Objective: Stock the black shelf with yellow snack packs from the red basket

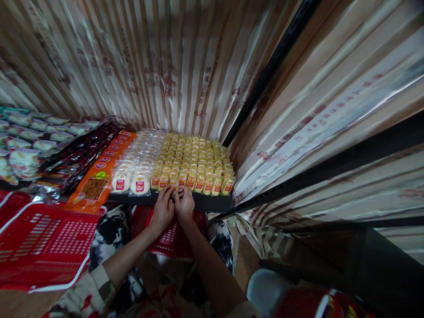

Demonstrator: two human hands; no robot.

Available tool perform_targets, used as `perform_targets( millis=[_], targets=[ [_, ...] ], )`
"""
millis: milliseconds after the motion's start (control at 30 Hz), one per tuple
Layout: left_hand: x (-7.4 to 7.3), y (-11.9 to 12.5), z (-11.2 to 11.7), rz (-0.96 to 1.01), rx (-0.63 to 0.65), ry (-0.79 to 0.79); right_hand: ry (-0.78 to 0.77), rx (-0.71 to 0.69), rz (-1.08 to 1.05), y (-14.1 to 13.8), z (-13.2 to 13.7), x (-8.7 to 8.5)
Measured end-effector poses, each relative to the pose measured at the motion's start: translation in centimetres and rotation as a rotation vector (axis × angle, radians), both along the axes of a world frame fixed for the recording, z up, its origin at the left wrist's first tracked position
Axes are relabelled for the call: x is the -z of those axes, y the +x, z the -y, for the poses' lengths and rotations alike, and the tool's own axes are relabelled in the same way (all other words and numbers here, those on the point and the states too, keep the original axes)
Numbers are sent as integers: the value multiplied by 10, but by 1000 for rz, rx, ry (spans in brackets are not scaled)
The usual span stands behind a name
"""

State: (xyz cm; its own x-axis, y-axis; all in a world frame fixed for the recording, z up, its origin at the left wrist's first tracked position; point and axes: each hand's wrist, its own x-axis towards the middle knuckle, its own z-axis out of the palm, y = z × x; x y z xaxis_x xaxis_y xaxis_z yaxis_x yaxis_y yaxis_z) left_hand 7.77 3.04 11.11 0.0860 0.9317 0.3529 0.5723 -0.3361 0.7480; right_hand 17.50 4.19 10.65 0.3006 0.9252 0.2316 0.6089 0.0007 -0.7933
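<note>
Rows of small yellow wrapped snack packs (192,159) with red labels stand on a black shelf (212,202). At the front edge of these rows, my left hand (163,208) has its fingertips curled on a yellow snack pack (174,181). Close beside it, my right hand (184,204) presses bent fingers on the same front pack from the other side. The fingers partly cover the lower half of that pack. Just left of the yellow rows are round white wrapped snacks (139,183), also with red labels.
An orange snack bag (92,176) overhangs the shelf edge, next to dark shiny packs (82,154). Several white packs (24,163) lie farther left. Red baskets (53,238) sit below. Pleated printed sheeting (165,66) and a black post (265,79) stand behind.
</note>
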Motion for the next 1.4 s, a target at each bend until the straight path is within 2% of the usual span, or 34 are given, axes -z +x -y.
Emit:
perform_targets(
  millis=[200, 367, 500, 633, 800, 967, 1133, 1233, 1333, 1400],
  targets=[
    [-7, 11, 3, -2, -7, 33, 45, 30, -71, 10, 10, -9],
    [-8, 30, 4, -24, 48, 39, 21, 72, -60, 29, 15, -8],
    [-4, 43, -1, -33, 100, 40, 3, 108, -51, 44, 11, -5],
    [6, 51, -7, -50, 142, 36, -24, 136, -41, 52, 6, 2],
    [17, 54, -7, -64, 158, 60, -29, 139, -45, 54, 4, 10],
    [12, 53, -1, -17, 102, 84, 62, 151, -145, 54, 7, 11],
    [14, 35, 17, 51, 106, 90, 146, 187, -232, 60, 41, 12],
    [27, 19, 36, 7, 164, -69, 44, 146, -251, 53, 75, 29],
    [50, 9, 51, -121, 324, -419, -190, 42, -309, 35, 99, 63],
    [68, 7, 54, -119, 371, -679, -426, 13, -295, 23, 103, 87]
  ],
)
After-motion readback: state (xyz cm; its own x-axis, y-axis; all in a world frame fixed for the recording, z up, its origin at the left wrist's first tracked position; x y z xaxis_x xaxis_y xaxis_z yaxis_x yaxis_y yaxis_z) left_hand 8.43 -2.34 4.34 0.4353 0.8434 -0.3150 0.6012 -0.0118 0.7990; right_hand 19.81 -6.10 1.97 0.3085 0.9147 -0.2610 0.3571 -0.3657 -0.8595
